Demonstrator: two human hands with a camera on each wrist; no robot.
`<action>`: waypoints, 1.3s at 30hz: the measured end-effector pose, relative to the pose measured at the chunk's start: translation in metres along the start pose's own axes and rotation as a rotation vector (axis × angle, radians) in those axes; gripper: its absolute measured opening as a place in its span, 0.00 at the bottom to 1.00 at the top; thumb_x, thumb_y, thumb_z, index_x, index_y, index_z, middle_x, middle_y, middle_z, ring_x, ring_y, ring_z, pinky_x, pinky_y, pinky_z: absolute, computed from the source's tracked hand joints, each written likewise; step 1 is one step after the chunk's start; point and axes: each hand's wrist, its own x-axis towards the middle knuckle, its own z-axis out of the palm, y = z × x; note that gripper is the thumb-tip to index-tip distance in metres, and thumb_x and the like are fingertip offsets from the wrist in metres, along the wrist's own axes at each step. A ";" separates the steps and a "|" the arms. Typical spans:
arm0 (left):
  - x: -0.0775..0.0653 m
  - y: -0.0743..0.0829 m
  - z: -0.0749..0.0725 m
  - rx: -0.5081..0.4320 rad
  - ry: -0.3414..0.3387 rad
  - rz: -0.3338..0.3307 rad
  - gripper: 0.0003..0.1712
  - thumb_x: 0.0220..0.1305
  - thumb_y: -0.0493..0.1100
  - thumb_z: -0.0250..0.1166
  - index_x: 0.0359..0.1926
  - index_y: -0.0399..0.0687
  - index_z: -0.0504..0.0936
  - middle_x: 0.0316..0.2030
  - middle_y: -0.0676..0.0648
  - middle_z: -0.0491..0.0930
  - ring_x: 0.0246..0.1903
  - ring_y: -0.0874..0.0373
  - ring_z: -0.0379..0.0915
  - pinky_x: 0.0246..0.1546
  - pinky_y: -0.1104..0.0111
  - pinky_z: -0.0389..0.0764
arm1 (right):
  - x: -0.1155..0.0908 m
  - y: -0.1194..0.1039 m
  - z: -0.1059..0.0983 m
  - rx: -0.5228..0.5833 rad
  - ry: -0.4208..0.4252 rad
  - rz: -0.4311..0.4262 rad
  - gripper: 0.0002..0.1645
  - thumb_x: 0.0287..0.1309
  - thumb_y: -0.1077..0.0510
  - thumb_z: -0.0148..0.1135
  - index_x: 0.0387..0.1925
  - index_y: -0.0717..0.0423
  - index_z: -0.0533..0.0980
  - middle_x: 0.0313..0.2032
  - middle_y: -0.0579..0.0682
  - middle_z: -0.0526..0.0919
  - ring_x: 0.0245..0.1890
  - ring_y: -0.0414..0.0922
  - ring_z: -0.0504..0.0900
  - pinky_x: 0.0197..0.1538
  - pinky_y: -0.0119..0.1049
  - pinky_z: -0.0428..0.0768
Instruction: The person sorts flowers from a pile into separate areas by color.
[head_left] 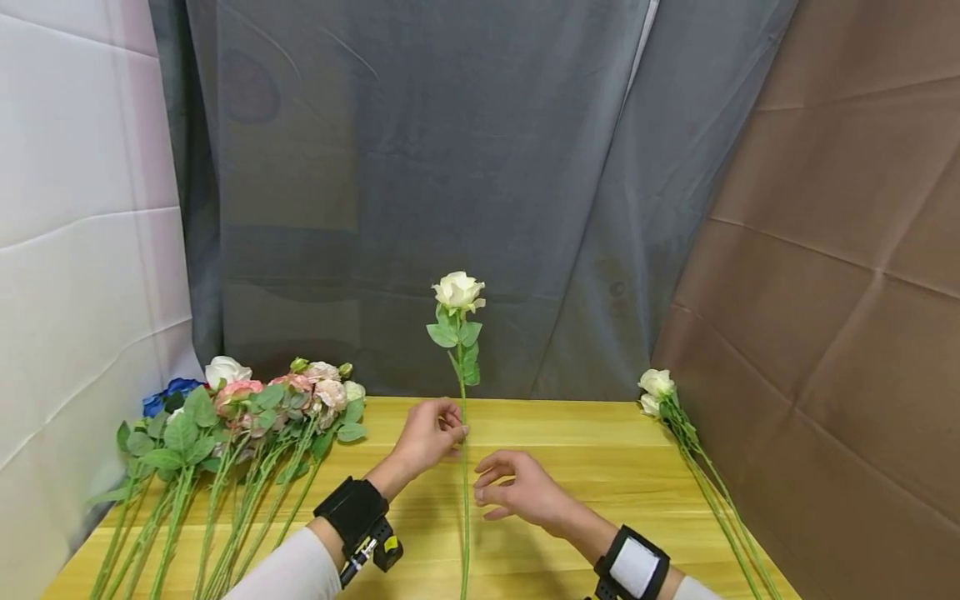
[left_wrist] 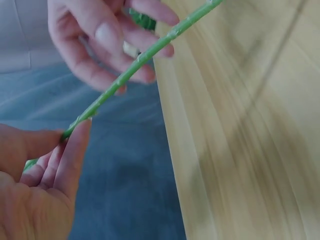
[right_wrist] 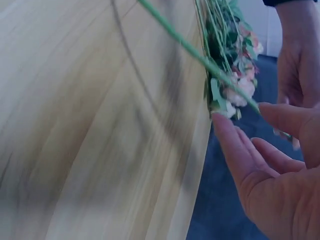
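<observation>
A single white rose [head_left: 458,292] stands upright at the middle of the head view, its bloom on top and green leaves just below. My left hand [head_left: 429,435] pinches its long green stem [left_wrist: 137,64] between thumb and fingertips. Lower down and to the right, my right hand [head_left: 525,487] is beside the stem with its fingers spread and relaxed. In the right wrist view, the right thumb and fingers [right_wrist: 230,142] lie on either side of the stem with a gap between them. The stem's lower end runs out of the head view.
A bunch of pink, white and blue flowers [head_left: 258,400] lies on the left of the wooden table [head_left: 570,429], stems toward me. Along the right edge lie white roses [head_left: 657,383] on long stems. Grey cloth [head_left: 420,208] hangs behind, with white and brown cloth at the sides.
</observation>
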 end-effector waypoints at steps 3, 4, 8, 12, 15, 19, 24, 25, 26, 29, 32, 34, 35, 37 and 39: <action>0.001 0.003 0.007 -0.019 0.011 0.015 0.05 0.66 0.27 0.65 0.38 0.34 0.76 0.29 0.44 0.72 0.26 0.56 0.75 0.32 0.53 0.88 | 0.001 -0.001 0.004 0.018 0.007 -0.007 0.21 0.66 0.66 0.63 0.57 0.72 0.72 0.46 0.64 0.80 0.43 0.60 0.87 0.46 0.56 0.86; 0.002 0.004 0.010 -0.022 0.016 0.018 0.05 0.66 0.27 0.65 0.38 0.34 0.76 0.29 0.44 0.73 0.26 0.56 0.75 0.32 0.53 0.88 | 0.002 -0.001 0.005 0.014 0.014 -0.014 0.20 0.66 0.66 0.63 0.56 0.71 0.72 0.45 0.64 0.80 0.42 0.59 0.87 0.46 0.56 0.86; 0.003 0.006 0.015 -0.018 0.024 0.036 0.05 0.66 0.27 0.66 0.39 0.32 0.77 0.30 0.43 0.75 0.27 0.53 0.77 0.31 0.55 0.88 | 0.003 0.000 0.007 -0.029 0.039 -0.051 0.15 0.67 0.66 0.62 0.51 0.70 0.73 0.41 0.63 0.81 0.38 0.57 0.88 0.43 0.56 0.87; 0.002 0.006 0.018 -0.003 0.020 0.053 0.05 0.67 0.28 0.66 0.41 0.31 0.78 0.31 0.42 0.76 0.28 0.50 0.79 0.29 0.61 0.88 | 0.003 0.000 0.006 -0.055 0.045 -0.063 0.11 0.68 0.66 0.62 0.48 0.68 0.74 0.41 0.64 0.81 0.36 0.55 0.88 0.41 0.56 0.87; 0.001 0.006 0.018 0.005 0.019 0.072 0.05 0.68 0.30 0.66 0.42 0.32 0.78 0.31 0.43 0.78 0.30 0.43 0.82 0.28 0.64 0.87 | 0.001 0.000 0.006 -0.072 0.048 -0.078 0.11 0.68 0.66 0.62 0.48 0.68 0.74 0.41 0.64 0.81 0.36 0.55 0.88 0.41 0.56 0.87; -0.001 0.005 0.017 0.028 0.009 0.103 0.03 0.72 0.34 0.63 0.42 0.37 0.80 0.31 0.44 0.79 0.32 0.40 0.82 0.27 0.65 0.87 | -0.001 -0.004 0.003 -0.095 0.080 -0.107 0.10 0.68 0.66 0.62 0.48 0.68 0.74 0.41 0.62 0.80 0.37 0.55 0.88 0.40 0.54 0.87; -0.006 0.001 0.009 0.136 -0.013 0.123 0.05 0.75 0.37 0.60 0.43 0.42 0.81 0.30 0.48 0.78 0.27 0.53 0.80 0.25 0.69 0.84 | -0.003 -0.008 -0.007 -0.118 0.135 -0.119 0.12 0.68 0.65 0.63 0.49 0.68 0.74 0.41 0.61 0.79 0.37 0.53 0.88 0.40 0.54 0.87; -0.006 -0.001 0.006 0.169 -0.015 0.128 0.05 0.75 0.38 0.60 0.43 0.42 0.82 0.30 0.49 0.78 0.26 0.55 0.79 0.25 0.70 0.83 | -0.004 -0.009 -0.009 -0.122 0.144 -0.119 0.13 0.68 0.65 0.63 0.49 0.68 0.74 0.41 0.61 0.78 0.37 0.53 0.88 0.41 0.55 0.87; -0.007 -0.003 0.002 0.205 -0.013 0.131 0.04 0.75 0.38 0.61 0.43 0.43 0.82 0.30 0.50 0.79 0.25 0.57 0.79 0.25 0.69 0.83 | -0.005 -0.008 -0.011 -0.130 0.152 -0.121 0.13 0.68 0.65 0.64 0.49 0.68 0.74 0.41 0.60 0.78 0.37 0.53 0.88 0.41 0.54 0.87; -0.009 -0.011 -0.013 0.328 0.009 0.142 0.03 0.73 0.36 0.62 0.40 0.45 0.82 0.30 0.52 0.79 0.26 0.62 0.77 0.28 0.69 0.81 | -0.007 -0.006 -0.017 -0.150 0.173 -0.124 0.12 0.68 0.65 0.64 0.48 0.68 0.74 0.40 0.60 0.77 0.37 0.53 0.88 0.41 0.53 0.88; -0.014 -0.021 -0.033 0.441 0.035 0.129 0.04 0.69 0.34 0.65 0.35 0.45 0.82 0.29 0.54 0.80 0.29 0.63 0.77 0.31 0.68 0.80 | -0.010 -0.003 -0.024 -0.164 0.201 -0.126 0.10 0.68 0.66 0.63 0.47 0.67 0.74 0.40 0.61 0.77 0.37 0.53 0.88 0.41 0.52 0.88; -0.019 -0.028 -0.050 0.525 0.037 0.107 0.05 0.66 0.32 0.66 0.33 0.44 0.82 0.27 0.53 0.80 0.28 0.62 0.76 0.31 0.66 0.79 | -0.012 -0.001 -0.028 -0.170 0.222 -0.124 0.10 0.68 0.67 0.63 0.46 0.67 0.73 0.40 0.61 0.78 0.36 0.51 0.88 0.40 0.52 0.88; -0.022 -0.032 -0.058 0.572 0.035 0.089 0.05 0.64 0.31 0.66 0.32 0.44 0.81 0.27 0.52 0.79 0.28 0.61 0.75 0.30 0.65 0.79 | -0.013 0.000 -0.031 -0.174 0.232 -0.121 0.10 0.68 0.67 0.63 0.46 0.68 0.73 0.40 0.61 0.78 0.36 0.51 0.88 0.40 0.51 0.88; -0.029 -0.040 -0.076 0.682 0.033 0.047 0.05 0.61 0.30 0.66 0.31 0.42 0.81 0.26 0.49 0.79 0.26 0.58 0.74 0.28 0.63 0.78 | -0.016 0.002 -0.035 -0.180 0.247 -0.117 0.09 0.68 0.67 0.63 0.46 0.68 0.73 0.40 0.61 0.78 0.36 0.51 0.88 0.39 0.49 0.88; -0.036 -0.048 -0.092 0.788 0.024 0.001 0.04 0.58 0.29 0.66 0.30 0.40 0.80 0.26 0.47 0.79 0.26 0.56 0.73 0.27 0.61 0.77 | -0.020 0.003 -0.041 -0.187 0.260 -0.111 0.10 0.68 0.67 0.62 0.46 0.69 0.73 0.40 0.61 0.78 0.36 0.51 0.88 0.39 0.47 0.88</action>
